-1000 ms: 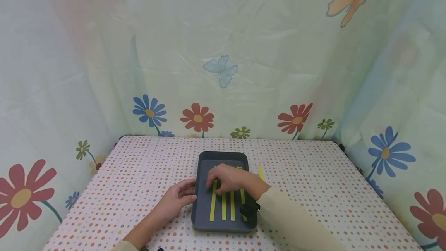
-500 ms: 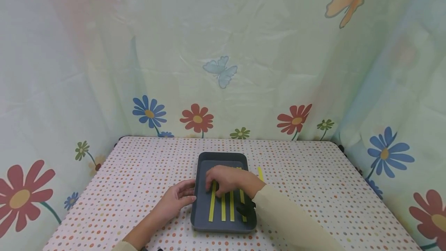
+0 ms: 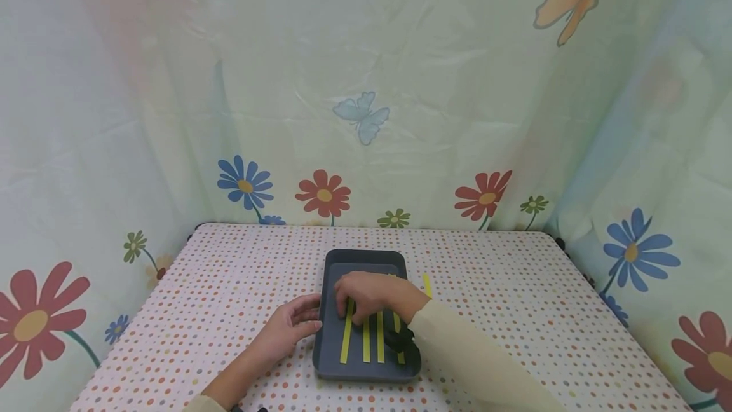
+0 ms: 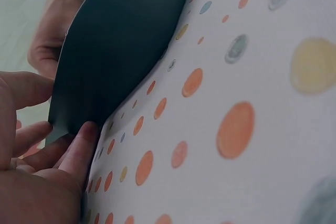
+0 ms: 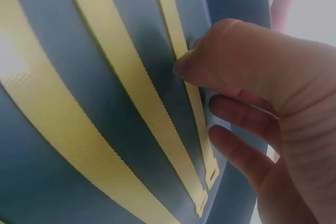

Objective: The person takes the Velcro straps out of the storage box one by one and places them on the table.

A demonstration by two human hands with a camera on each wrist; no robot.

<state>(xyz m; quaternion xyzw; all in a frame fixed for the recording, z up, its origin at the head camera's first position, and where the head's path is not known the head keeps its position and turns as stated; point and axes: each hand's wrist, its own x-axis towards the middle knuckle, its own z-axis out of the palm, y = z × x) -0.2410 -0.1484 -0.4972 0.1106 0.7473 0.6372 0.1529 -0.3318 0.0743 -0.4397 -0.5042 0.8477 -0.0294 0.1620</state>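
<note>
Our R hand (image 3: 366,294) pinches the leftmost yellow strip (image 3: 345,345) inside the gray tray (image 3: 366,376), other strips (image 3: 380,345) R of grip; L hand (image 3: 288,326), fingers relaxed, touches tray's side L of grip. We'd prob. best pinch lightly, tray braced.

White surface (image 3: 486,259) strewn with small multicoloured dots (image 4: 235,129). Behind and along both sides, pale sheeting (image 3: 434,62) printed with red flowers (image 3: 324,195), blue flowers (image 3: 244,185), green flowers (image 3: 394,219), an orange butterfly (image 3: 566,4) and a light-blue butterfly (image 3: 363,118).
</note>
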